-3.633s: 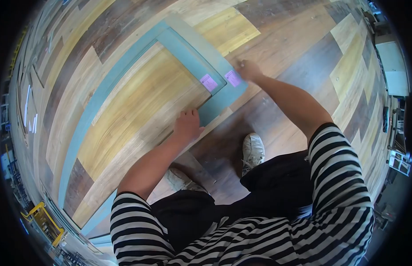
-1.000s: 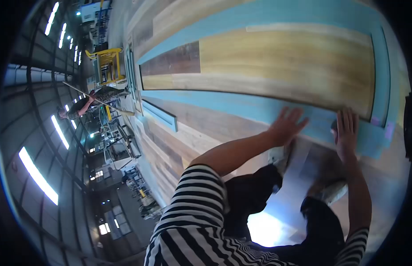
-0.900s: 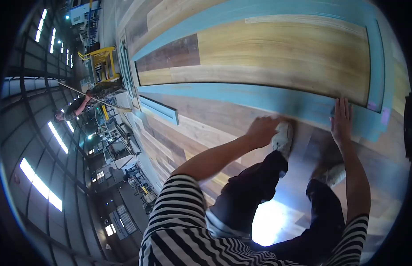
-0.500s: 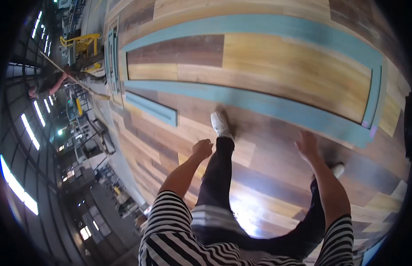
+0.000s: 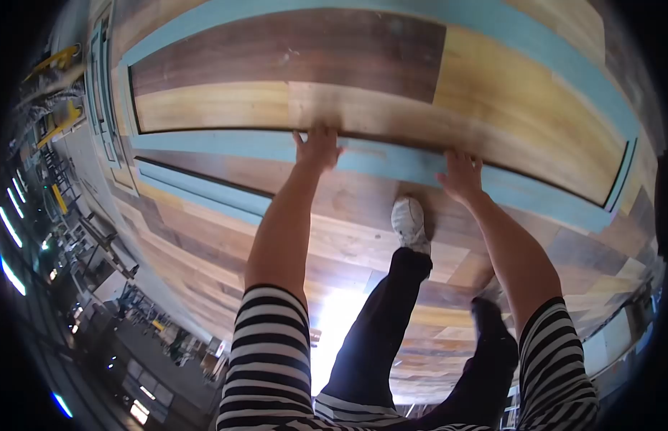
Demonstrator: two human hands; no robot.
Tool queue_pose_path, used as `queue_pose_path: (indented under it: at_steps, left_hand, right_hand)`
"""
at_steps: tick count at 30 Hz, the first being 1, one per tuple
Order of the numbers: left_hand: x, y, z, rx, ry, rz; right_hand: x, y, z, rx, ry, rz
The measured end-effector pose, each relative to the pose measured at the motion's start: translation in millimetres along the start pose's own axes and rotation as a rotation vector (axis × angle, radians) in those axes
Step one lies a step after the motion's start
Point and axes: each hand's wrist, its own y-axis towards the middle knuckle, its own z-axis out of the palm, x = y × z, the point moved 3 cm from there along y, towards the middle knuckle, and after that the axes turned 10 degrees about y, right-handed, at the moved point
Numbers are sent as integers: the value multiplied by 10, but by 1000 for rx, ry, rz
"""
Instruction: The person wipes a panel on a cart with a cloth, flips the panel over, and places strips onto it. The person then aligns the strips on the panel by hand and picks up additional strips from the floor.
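A long light-blue frame (image 5: pixel 391 159) lies on the wood-plank floor (image 5: pixel 363 237), its near rail running across the view below a dark inner edge. My left hand (image 5: pixel 319 149) rests on that rail left of centre, fingers spread over its inner edge. Farther right, my right hand (image 5: pixel 463 174) touches the same rail, its fingers apart and pointing away from me. Neither hand is closed round anything. Planks of brown and yellow wood show inside the frame.
A shorter light-blue piece (image 5: pixel 205 190) lies left of my left arm. More blue frames (image 5: pixel 102 100) are at the far left, near yellow metal stands (image 5: pixel 61 126). My white shoe (image 5: pixel 409 219) is on the floor just below the rail.
Both hands have moved from above the floor onto the near rail. The view has shifted left along the frame, and my feet have stepped. The person with the long pole is no longer clearly seen.
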Motion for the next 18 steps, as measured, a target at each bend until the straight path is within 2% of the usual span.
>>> queue_pose_path:
  at_steps: [1,3,4,6,8,10,14,16,18]
  left_hand:
    - [46,-77,-124,23,-23,27]
    - [152,-223,-302,7,-64,113]
    - [183,-341,-468,-7,-83,133]
    - [310,-629,-824,37,18,284]
    - [444,-914,-935,-177,78,357]
    - [574,-1203,-1365,-210,103,414]
    - [860,-1741,-2485,-186,16,443]
    - [1096,-1917,-2963,-352,41,505]
    - [1546,-1898,-3446,-488,86,390]
  right_hand:
    - [16,34,-113,-20,-21,-4]
    - [15,-17,-312,233,168,-2]
    - [38,-179,-494,223,147,18]
    - [233,-485,-875,203,70,-145]
    - [357,-738,-1217,210,-61,-139]
    - [497,-940,-1676,148,-87,-132]
    - [626,-1256,-2669,115,-22,-168]
    - [689,-1299,-3297,125,129,-274]
    - [673,-1194,-4069,134,209,-246]
